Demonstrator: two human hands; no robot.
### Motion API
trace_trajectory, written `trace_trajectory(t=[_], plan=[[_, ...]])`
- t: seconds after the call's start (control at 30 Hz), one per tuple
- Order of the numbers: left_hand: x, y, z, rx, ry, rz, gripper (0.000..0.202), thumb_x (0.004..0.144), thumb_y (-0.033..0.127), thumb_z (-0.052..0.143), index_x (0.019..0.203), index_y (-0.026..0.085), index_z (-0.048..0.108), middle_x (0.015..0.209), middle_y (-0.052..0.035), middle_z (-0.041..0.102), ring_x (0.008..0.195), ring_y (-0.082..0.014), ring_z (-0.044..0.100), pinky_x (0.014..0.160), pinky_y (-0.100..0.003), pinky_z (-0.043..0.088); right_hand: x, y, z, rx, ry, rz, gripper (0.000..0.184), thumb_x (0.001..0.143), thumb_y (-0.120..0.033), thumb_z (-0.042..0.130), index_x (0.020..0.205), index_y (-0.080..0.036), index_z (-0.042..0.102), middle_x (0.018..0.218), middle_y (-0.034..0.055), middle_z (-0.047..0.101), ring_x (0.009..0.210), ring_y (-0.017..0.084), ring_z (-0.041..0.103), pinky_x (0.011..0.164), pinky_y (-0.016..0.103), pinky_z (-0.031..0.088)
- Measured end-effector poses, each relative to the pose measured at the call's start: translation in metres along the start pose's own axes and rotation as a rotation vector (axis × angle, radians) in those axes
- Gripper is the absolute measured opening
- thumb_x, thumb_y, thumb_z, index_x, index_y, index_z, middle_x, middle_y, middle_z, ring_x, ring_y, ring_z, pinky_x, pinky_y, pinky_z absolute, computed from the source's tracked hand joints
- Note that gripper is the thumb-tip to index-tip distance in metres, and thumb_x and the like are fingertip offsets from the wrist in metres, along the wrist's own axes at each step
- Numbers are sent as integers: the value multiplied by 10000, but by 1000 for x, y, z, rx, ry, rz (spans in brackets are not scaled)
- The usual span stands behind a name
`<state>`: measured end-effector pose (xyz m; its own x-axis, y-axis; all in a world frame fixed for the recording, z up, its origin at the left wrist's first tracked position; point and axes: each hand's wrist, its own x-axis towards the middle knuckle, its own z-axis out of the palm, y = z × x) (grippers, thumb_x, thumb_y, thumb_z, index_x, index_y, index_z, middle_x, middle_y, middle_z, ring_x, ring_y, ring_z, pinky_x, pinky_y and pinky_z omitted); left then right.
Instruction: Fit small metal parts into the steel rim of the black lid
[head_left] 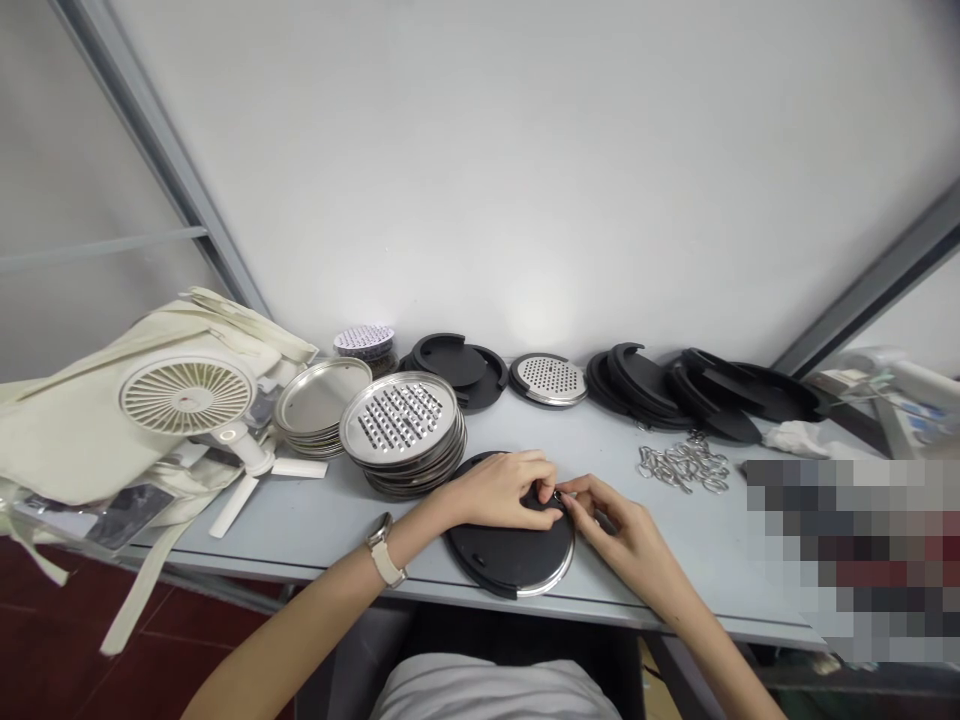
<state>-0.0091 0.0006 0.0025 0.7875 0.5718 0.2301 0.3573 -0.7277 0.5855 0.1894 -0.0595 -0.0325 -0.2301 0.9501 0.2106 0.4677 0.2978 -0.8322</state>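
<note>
A round black disc (pixel 517 555) with a silver metal rim along its lower right lies near the table's front edge. My left hand (pixel 506 490) rests across its upper part, fingers curled and thumb and index finger gripping by the right edge. At that edge my right hand (pixel 611 515) pinches a small metal ring (pixel 557 495), mostly hidden by the fingertips. Behind the right hand lies a loose pile of similar wire rings or clips (pixel 682 463). Left of the disc stands a stack of round metal grater plates (pixel 405 420), nearly touching it.
Plain round metal plates (pixel 322 395) are stacked farther left. Along the wall are black discs (pixel 450 365), a perforated disc (pixel 551 380) and more black lids (pixel 637 385). A white handheld fan (pixel 191 398) and pale bag (pixel 67 430) occupy the left; white tissue (pixel 799 438) lies right.
</note>
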Motion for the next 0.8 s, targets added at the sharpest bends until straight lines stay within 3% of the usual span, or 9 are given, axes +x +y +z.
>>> trace_trajectory(t=[0.13,0.8], plan=[[0,0,1,2,2,-2,201,764,283,664,752,188,488,789,33,499,636,-85,458,597,-199,351,-1,2,0,-34,-27,13,266,958,-390,457,1090,-189,571,621,-49,442,583,134,433,561,234,358],[1,0,0,-3,8,29,184,758,241,656,752,189,480,773,38,499,647,-88,465,603,-196,347,-2,4,-2,20,-122,12,198,964,-379,445,1037,-212,523,641,-52,429,593,130,394,556,237,327]])
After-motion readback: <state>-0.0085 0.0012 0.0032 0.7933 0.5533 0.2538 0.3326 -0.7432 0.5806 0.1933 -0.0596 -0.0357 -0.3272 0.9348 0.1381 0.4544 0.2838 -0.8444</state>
